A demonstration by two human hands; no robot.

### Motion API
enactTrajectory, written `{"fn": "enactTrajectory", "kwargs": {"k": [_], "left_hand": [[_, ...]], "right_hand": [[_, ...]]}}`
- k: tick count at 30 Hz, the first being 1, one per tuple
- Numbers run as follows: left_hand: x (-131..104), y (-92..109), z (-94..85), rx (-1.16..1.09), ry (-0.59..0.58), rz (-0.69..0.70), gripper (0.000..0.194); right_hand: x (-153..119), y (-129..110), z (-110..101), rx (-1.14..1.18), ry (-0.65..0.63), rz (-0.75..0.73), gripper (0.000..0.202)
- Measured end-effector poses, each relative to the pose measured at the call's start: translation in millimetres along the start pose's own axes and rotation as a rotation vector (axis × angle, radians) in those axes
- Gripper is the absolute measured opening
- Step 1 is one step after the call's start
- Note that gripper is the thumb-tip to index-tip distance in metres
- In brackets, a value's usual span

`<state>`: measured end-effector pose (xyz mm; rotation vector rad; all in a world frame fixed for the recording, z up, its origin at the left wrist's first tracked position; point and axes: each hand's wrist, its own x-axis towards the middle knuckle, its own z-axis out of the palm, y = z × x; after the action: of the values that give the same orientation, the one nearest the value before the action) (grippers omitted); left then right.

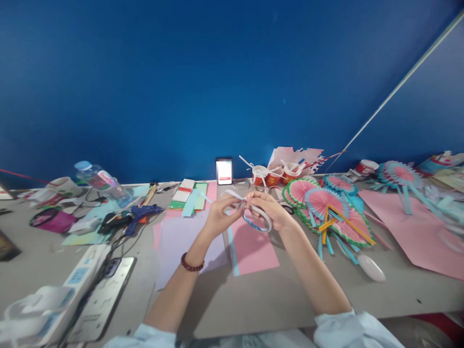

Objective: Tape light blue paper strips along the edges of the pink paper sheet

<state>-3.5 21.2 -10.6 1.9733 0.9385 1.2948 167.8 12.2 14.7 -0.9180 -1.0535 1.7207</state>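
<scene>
My left hand (225, 212), with a dark red bead bracelet (192, 262) on its wrist, is closed in a pinch on a narrow pale strip (234, 195). Whether the strip is tape or paper I cannot make out. Opposite it, my right hand (266, 207) grips a roll of tape (267, 223), a white ring with blue print on its inner side. The fingertips of both hands meet above the table. Below them lie a pink paper sheet (255, 246) with a light blue edge and a lilac sheet (188, 241).
On the right are several folded paper fans (326, 205), a white oval object (371, 268) and a large pink sheet (416, 232). Red paper cups (259, 176) and a lit phone (224, 171) stand along the wall. At left are a glue gun (139, 215), bottle (105, 181), power strip (78, 278) and another phone (105, 299).
</scene>
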Motion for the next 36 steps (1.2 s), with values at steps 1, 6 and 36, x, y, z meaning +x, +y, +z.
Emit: {"fn": "enactTrajectory", "kwargs": {"k": [1, 6, 36], "left_hand": [[0.1, 1.5, 0.4, -0.082, -0.011, -0.067, 0.019], [1.4, 0.7, 2.0, -0.386, 0.027, -0.33, 0.029], [3.3, -1.5, 0.7, -0.281, 0.212, -0.492, 0.029]], "right_hand": [[0.4, 0.4, 0.2, -0.004, -0.002, -0.003, 0.024], [2.4, 4.3, 1.7, -0.061, 0.008, 0.006, 0.026], [9.7, 17.2, -2.3, -0.562, 0.114, -0.173, 0.019]]}}
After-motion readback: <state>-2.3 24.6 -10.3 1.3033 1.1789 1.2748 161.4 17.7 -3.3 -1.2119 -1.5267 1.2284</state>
